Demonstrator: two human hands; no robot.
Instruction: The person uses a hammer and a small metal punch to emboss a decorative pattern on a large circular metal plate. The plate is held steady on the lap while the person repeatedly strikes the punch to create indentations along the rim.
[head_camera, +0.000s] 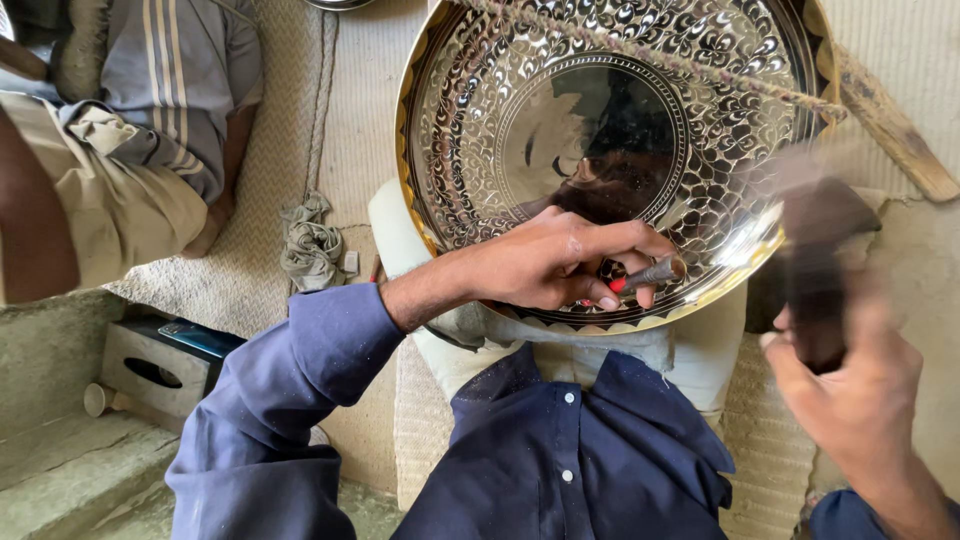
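Left hand (545, 265) fingers pinched tight on punch (648, 275), tip against engraved tray (600, 150) lower rim, propped over lap. Right hand (850, 400) clamped round blurred hammer (815, 260). Best kept steady, light taps.

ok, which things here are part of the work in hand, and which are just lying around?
In use:
- engraved metal tray, propped on its edge
- punch, pinched in the left hand, tip on the tray
- hammer, blurred, gripped by the right hand
- cord across the tray

Lying about:
- crumpled rag
- small box with a phone on top
- wooden stick
- another person sitting nearby
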